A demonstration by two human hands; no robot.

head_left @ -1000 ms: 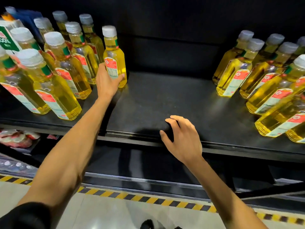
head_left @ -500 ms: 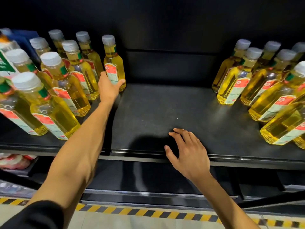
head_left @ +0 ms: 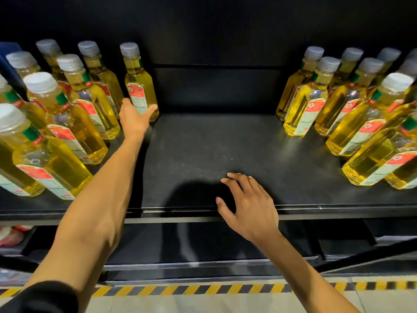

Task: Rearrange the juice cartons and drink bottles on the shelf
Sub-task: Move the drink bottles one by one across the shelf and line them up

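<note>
Now left hand clamps the low body of a bottle near shelf back edge, likely heavy, slick, rigid, best held low; right hand splays loose fingers at the front edge.

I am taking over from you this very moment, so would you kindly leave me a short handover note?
Left hand: grips the lower part of the end bottle, upright at the back beside the left group.
Right hand: open, holds nothing, over the front edge of the shelf.
Right group: upright, no hand on it; the shelf middle lies bare between the groups.
Done: bottles stand in two clusters.
Left: set the held bottle in place, probably filling the gap.
</note>
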